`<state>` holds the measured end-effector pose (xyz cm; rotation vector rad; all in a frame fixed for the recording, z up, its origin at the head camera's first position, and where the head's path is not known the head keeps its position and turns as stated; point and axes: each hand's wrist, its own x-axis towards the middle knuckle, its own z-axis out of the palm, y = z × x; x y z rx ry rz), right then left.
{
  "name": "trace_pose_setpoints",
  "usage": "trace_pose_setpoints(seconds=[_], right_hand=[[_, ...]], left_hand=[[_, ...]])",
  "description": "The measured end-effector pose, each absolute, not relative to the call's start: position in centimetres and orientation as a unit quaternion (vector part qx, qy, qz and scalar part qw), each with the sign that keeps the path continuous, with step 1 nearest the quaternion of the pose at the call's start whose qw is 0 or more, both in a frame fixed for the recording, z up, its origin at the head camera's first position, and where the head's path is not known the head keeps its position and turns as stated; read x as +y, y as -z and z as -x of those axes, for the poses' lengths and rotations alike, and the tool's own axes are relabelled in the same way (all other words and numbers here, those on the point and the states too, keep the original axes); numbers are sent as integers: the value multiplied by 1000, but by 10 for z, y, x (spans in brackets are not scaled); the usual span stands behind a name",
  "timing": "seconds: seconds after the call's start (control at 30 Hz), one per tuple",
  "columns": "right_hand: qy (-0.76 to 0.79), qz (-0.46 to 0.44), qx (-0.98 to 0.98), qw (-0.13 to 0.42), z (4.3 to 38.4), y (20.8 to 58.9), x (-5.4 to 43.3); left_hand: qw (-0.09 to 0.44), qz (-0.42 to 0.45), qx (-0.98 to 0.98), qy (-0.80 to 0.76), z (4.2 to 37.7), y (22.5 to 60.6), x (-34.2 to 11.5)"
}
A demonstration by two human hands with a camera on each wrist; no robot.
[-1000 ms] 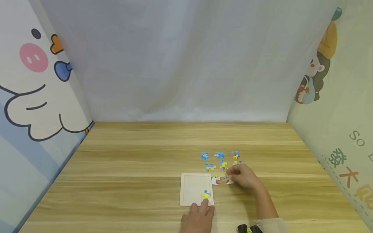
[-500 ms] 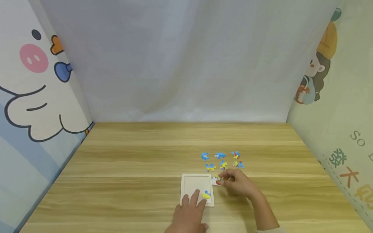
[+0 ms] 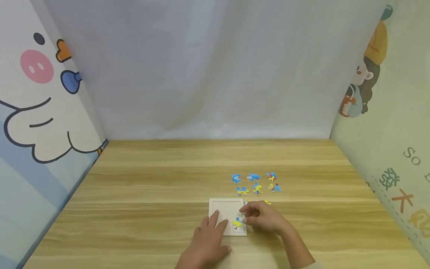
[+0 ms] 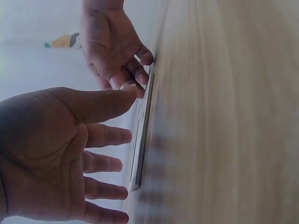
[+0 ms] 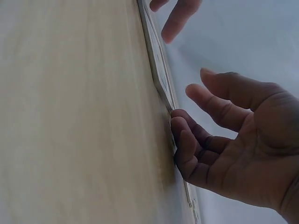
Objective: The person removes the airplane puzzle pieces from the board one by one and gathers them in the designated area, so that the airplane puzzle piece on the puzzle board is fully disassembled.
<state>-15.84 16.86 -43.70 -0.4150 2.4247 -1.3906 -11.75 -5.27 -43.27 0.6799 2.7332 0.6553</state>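
Observation:
A square pale wooden puzzle tray (image 3: 210, 209) lies on the table, a yellow and blue jigsaw piece (image 3: 237, 223) in its lower right corner. My left hand (image 3: 209, 237) has its fingers spread over the tray's lower left; in the left wrist view they are straight and grip nothing. At the tray's right edge is my right hand (image 3: 267, 219), its thumb and index finger apart close to that piece. The right wrist view shows no piece between them, and the other fingers bend loosely beside the tray rim (image 5: 159, 70).
Beyond the tray, several loose jigsaw pieces lie in rows, among them a blue one (image 3: 236, 178) and a yellow one (image 3: 257, 189). A yellow piece (image 3: 267, 202) shows partly behind my right hand. A pale curtain (image 3: 215, 74) hangs at the table's far edge.
My right hand has moved left from the white and red pieces to the tray's right edge. My left hand has slid left, away from the piece in the corner, its fingers spreading.

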Motion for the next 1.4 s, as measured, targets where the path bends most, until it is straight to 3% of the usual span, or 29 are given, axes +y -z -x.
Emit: trace_pose_setpoints(seconds=[0.57,1.4], right_hand=[[433,215,853,198,168,436,161],[460,210,845,174,162,435,160]], left_hand=[[159,-195,946,-202,124,429,-60],[152,-197,950,-190,120,434,-61]])
